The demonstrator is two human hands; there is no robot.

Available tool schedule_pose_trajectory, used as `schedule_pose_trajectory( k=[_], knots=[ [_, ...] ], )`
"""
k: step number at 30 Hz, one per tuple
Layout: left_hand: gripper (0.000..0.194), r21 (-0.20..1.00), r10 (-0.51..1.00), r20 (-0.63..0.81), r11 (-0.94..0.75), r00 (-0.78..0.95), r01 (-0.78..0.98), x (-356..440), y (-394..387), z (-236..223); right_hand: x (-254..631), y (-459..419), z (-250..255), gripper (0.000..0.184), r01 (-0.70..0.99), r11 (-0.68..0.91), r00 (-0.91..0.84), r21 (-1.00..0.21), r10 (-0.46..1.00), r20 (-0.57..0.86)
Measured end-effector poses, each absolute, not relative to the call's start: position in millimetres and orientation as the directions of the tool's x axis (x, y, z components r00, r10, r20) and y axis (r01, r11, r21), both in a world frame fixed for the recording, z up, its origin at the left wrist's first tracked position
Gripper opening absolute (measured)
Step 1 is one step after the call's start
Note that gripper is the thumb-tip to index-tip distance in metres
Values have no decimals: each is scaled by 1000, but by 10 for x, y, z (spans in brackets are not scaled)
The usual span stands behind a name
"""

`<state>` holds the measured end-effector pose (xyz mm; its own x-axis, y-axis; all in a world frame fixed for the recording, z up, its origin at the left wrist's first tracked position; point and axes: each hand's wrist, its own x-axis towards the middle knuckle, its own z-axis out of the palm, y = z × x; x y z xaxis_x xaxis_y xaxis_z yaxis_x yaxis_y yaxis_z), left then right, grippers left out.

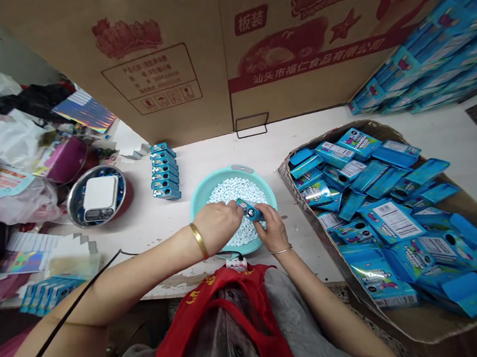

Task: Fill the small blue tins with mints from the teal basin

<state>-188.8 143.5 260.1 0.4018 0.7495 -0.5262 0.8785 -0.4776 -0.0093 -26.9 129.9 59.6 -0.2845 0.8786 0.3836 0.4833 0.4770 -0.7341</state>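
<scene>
Over a teal basin (201,195) filled with small white candies (239,192), I hold a small blue candy box (248,208) between my two hands. My left hand (218,223), with a gold bangle at its wrist, is closed at the box's left end; its fingertips are partly hidden. My right hand (273,229) grips the other end between thumb and fingers. A round dark opening shows on the box's upward side. To the left of the basin, several similar boxes (165,173) stand in a neat row.
A large open carton (338,274) of blue boxes (396,218) sits at the right. Tall brown cartons (170,41) line the back. A scale (101,195) rests on a metal bowl (74,209) at the left. A black cable (90,282) crosses near my left arm.
</scene>
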Motion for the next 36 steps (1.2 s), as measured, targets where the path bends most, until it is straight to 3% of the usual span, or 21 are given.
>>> schedule_pose_trajectory(
  k=[4,8,12,16,20,24,27,32,36],
  knots=[
    [22,89,859,-409,-298,308,950,-2314,1556,2147,-199,1326,574,38,479,423,-233,-769,906,354],
    [30,204,889,-387,-175,243,963,-2621,1690,1175,-101,1360,573,37,468,338,-154,-817,941,302],
    [36,242,846,-442,-208,298,948,-2497,1597,380,-2,1380,635,34,467,278,-79,-839,959,273],
    [42,325,811,-448,-245,377,913,-2288,1319,130,79,1383,713,33,481,234,6,-845,963,270],
    [45,478,761,-438,-253,478,841,-2207,1105,139,126,1386,720,36,477,179,79,-861,966,245],
    [40,704,772,-396,-92,497,704,-2288,1047,282,156,1368,703,37,464,159,110,-871,966,235],
    [36,784,788,-365,-26,495,620,-2428,1078,559,175,1328,710,37,474,161,99,-866,967,234],
    [32,795,800,-262,-139,540,591,-2578,1243,1285,143,1273,688,32,485,240,-29,-841,966,258],
    [31,667,752,-283,-291,595,686,-2492,1406,1838,27,1258,658,35,494,349,-163,-797,937,309]
  ],
)
